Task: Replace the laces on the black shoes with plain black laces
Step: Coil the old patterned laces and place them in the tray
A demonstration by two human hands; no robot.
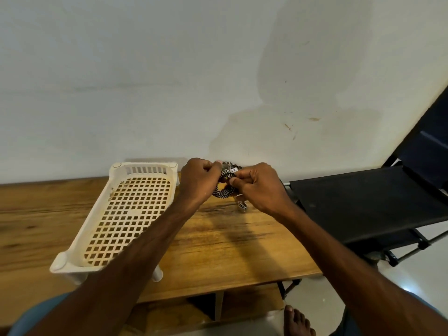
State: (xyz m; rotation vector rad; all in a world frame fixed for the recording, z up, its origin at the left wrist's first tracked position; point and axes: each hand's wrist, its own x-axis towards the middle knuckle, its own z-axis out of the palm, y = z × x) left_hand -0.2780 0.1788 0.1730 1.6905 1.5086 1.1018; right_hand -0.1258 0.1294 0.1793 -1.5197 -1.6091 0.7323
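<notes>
Past bare forearms [135,258], reaches over the wooden table [230,251]. Grips a coiled black-and-white lace [221,194] with curled left hand [198,180] and right hand [259,187], above the far edge beside a white tray [150,169].

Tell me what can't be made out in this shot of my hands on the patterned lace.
All in the head view:
Patterned lace: its middle is covered by the fingers of the left hand and right hand.
White tag on it: too small to read.
Plastic basket: near end crossed by the left forearm.
Black folding chair: cut off by the right edge.
</notes>
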